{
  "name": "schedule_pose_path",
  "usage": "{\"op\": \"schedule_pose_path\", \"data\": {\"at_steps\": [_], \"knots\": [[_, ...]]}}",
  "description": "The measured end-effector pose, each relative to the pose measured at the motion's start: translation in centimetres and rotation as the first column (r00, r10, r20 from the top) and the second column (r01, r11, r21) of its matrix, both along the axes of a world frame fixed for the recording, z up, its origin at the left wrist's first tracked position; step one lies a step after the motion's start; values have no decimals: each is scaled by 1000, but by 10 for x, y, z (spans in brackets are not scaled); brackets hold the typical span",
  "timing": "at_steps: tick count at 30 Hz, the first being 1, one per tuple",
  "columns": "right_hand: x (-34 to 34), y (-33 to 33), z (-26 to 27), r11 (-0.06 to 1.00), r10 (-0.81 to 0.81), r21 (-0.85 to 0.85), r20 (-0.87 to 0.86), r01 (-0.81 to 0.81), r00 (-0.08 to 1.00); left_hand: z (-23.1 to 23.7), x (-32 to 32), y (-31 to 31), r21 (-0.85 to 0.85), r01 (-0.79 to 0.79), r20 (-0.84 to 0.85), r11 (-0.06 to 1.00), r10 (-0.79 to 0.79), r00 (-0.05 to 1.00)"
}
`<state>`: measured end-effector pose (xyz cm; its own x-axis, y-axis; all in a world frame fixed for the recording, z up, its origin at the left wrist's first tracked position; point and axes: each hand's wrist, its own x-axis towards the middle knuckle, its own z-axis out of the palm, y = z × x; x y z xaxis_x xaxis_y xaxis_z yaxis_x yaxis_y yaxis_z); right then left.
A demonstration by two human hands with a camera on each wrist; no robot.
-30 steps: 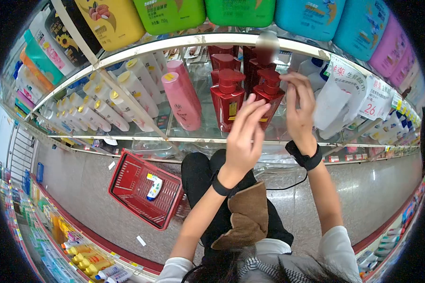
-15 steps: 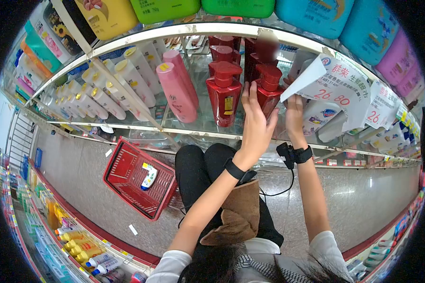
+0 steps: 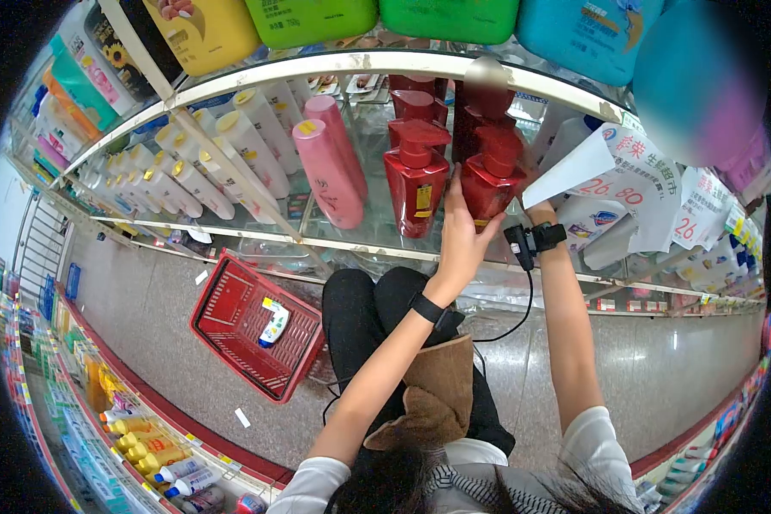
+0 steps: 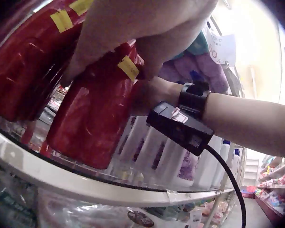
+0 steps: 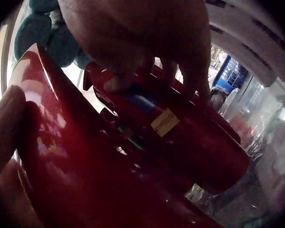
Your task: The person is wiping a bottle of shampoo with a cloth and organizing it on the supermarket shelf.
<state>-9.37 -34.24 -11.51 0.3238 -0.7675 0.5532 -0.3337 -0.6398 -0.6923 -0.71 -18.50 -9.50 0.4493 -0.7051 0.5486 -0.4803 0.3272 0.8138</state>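
Two red pump bottles stand at the shelf front in the head view. My left hand [image 3: 461,253] holds the right one [image 3: 491,188], fingers along its left side and thumb at its right front. In the left wrist view my left hand [image 4: 147,23] covers the top of that bottle [image 4: 92,114], beside another red bottle [image 4: 28,66]. My right hand [image 3: 535,212] reaches in at the bottle's right, mostly hidden by it and a price sheet. The right wrist view shows my right hand [image 5: 147,42] gripping a red bottle with a yellow sticker [image 5: 165,122], behind a nearer red one [image 5: 80,166].
Left of the red bottles stand pink bottles [image 3: 332,184] and rows of white ones [image 3: 253,141]. Price sheets [image 3: 630,176] hang at the right. A red basket [image 3: 300,377] with one white bottle [image 3: 274,324] sits on the floor. Large coloured bottles [image 3: 317,21] stand above.
My left hand has come from in front of the bottles onto the right bottle's side. My right hand has moved down and in behind the price sheet, which now lies turned over it.
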Motion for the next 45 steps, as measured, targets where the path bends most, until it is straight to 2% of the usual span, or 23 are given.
{"op": "schedule_pose_path", "data": {"at_steps": [4, 9, 16, 21, 28, 29, 30, 31, 33, 34, 37, 39, 45], "knots": [[3, -1, 1, 1000, -3, 6, -31, 4, 1000, -4, 4, -3, -19, -34, 45, 999, 35, 998], [-1, 5, -2, 1000, -2, 23, -77, 3, 997, -10, 7, -8, -19, 44, -63, 999, -45, 997], [-17, 19, -12, 1000, 16, 26, -172, -11, 985, -9, 8, -9, 19, 99, -116, 995, -96, 989], [-15, 13, -19, 992, 98, 93, -94, -90, 991, -11, 11, -10, 63, 128, -161, 990, -117, 980], [-14, 16, -12, 975, 144, 173, -29, -137, 989, -7, 10, -9, 38, 101, -121, 994, -96, 988], [-11, 16, -10, 907, 159, 345, 251, -242, 955, -5, 10, -8, 5, 83, -99, 997, -82, 992], [-7, 16, -5, 798, 111, 466, 509, -381, 854, -1, 9, -6, -28, 66, -78, 997, -68, 995], [-6, 13, 6, 799, 112, 464, 511, -383, 852, 4, 8, -4, -30, 65, -75, 997, -67, 995], [-4, 2, 27, 812, 301, 329, 470, -481, 830, 11, 7, 0, -100, -24, 70, 995, 31, 997], [-1, -3, 33, 823, 317, 296, 469, -485, 824, 15, 6, 1, -100, -25, 72, 995, 33, 997], [8, -23, 39, 853, 312, 234, 487, -467, 816, 21, 6, -1, -103, -19, 43, 995, 23, 999], [13, -39, 38, 869, 289, 217, 507, -445, 812, 21, 8, -4, -87, 44, -23, 995, -47, 999], [19, -66, 26, 880, 245, 224, 543, -420, 803, 11, 8, -4, -25, -1, 12, 1000, 2, 1000]]}}
